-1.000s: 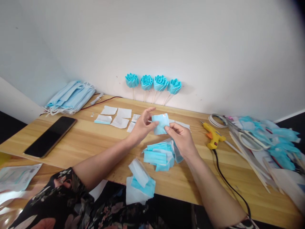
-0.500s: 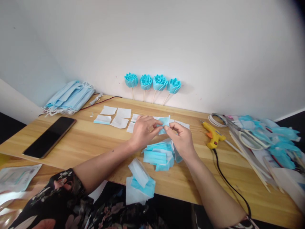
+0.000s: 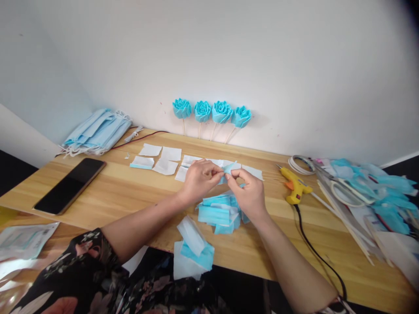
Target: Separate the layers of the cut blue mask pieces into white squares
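My left hand point(image 3: 198, 179) and my right hand point(image 3: 248, 192) meet above the middle of the wooden table point(image 3: 114, 192). Both pinch one small piece of blue mask fabric point(image 3: 229, 169), folded narrow between the fingertips. Just below my hands lies a pile of cut blue pieces point(image 3: 218, 213). Another heap of blue and white scraps point(image 3: 193, 248) hangs over the table's near edge.
Several blue fabric roses on sticks point(image 3: 212, 112) lean against the wall. White squares point(image 3: 160, 159) lie in a row behind my hands. At left are a stack of face masks point(image 3: 96, 131) and a black phone point(image 3: 70, 185). A yellow glue gun point(image 3: 295, 186), scissors point(image 3: 343, 192) and blue scraps lie at right.
The blue piece was held up flat a second ago. Both hands have lowered it toward the table and folded it narrow between the fingertips.
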`<state>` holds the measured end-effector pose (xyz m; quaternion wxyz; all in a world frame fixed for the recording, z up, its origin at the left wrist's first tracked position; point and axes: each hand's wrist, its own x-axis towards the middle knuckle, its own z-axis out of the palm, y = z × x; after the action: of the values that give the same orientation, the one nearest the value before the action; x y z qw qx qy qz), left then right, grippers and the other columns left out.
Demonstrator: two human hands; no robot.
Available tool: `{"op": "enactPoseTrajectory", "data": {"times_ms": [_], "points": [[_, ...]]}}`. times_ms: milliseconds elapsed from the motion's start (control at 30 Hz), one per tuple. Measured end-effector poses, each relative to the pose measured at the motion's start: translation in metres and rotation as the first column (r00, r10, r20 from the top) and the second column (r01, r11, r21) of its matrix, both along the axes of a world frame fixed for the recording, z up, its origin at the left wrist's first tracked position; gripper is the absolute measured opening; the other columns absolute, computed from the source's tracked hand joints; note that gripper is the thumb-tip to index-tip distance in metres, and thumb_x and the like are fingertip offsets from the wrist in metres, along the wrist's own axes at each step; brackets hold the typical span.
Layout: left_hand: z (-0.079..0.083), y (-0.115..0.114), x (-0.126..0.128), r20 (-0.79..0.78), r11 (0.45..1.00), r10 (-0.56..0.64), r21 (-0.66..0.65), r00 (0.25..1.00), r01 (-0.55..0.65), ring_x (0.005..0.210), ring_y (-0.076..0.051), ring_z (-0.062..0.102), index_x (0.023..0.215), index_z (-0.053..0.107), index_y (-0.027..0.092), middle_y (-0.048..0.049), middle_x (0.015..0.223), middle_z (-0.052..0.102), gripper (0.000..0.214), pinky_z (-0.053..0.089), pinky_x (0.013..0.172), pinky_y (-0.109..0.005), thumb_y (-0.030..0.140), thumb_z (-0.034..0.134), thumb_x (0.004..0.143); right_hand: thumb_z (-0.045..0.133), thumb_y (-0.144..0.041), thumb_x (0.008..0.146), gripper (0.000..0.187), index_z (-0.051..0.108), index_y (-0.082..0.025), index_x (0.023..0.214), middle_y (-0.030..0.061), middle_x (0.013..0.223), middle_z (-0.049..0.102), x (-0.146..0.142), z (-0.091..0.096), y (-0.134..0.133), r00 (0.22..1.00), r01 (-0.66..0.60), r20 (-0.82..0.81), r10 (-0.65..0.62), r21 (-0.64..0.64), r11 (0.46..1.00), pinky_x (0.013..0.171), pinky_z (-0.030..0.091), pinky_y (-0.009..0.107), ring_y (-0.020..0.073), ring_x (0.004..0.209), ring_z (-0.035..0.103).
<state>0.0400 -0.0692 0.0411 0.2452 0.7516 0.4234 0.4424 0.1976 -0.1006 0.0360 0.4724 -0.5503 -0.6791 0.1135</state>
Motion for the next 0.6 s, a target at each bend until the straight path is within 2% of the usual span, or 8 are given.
{"op": "enactPoseTrajectory", "data": {"times_ms": [167,300,400,600], "points": [[0.0007,0.0002,-0.0015,0.185,0.976,-0.060,-0.196,0.981,0.097,0.064,-0.011,0.057,0.070,0.070,0.017,0.0006,0.067,0.067,0.011,0.043,0.064,-0.025,0.019,0.064,0.080,0.060,-0.027,0.084,0.016,0.061,-0.022,0.068,-0.0023,0.065,0.062,-0.0003,0.0019,-0.0006,1.000,0.005,-0.007,-0.005,-0.025,1.000,0.066,0.044,0.027,0.0144,0.062,0.055],[0.0014,0.0010,-0.0031,0.273,0.946,-0.071,-0.285,0.959,0.151,0.067,-0.012,0.059,0.069,0.069,0.016,-0.0008,0.070,0.069,0.013,0.045,0.063,-0.023,0.022,0.064,0.079,0.059,-0.028,0.083,0.016,0.060,-0.022,0.068,-0.0016,0.065,0.063,-0.0005,0.0039,-0.0007,1.000,0.000,-0.028,-0.002,-0.047,0.999,0.067,0.045,0.028,0.0154,0.063,0.055],[0.0020,0.0014,-0.0036,0.279,0.940,-0.078,-0.300,0.957,0.164,0.067,-0.012,0.059,0.071,0.070,0.016,-0.0012,0.071,0.069,0.013,0.046,0.064,-0.023,0.022,0.063,0.080,0.059,-0.029,0.083,0.016,0.060,-0.022,0.068,-0.0016,0.066,0.063,-0.0003,0.0043,-0.0005,0.999,-0.002,-0.041,0.000,-0.049,0.999,0.068,0.045,0.028,0.0155,0.064,0.056],[0.0023,0.0006,-0.0024,0.219,0.962,-0.071,-0.245,0.973,0.125,0.062,-0.011,0.055,0.072,0.071,0.016,0.0001,0.066,0.067,0.012,0.043,0.059,-0.023,0.025,0.068,0.079,0.060,-0.028,0.084,0.016,0.061,-0.022,0.069,-0.0015,0.066,0.063,0.0003,0.0025,-0.0003,0.999,-0.009,-0.034,0.008,-0.037,0.999,0.068,0.045,0.028,0.0154,0.065,0.057]]}}
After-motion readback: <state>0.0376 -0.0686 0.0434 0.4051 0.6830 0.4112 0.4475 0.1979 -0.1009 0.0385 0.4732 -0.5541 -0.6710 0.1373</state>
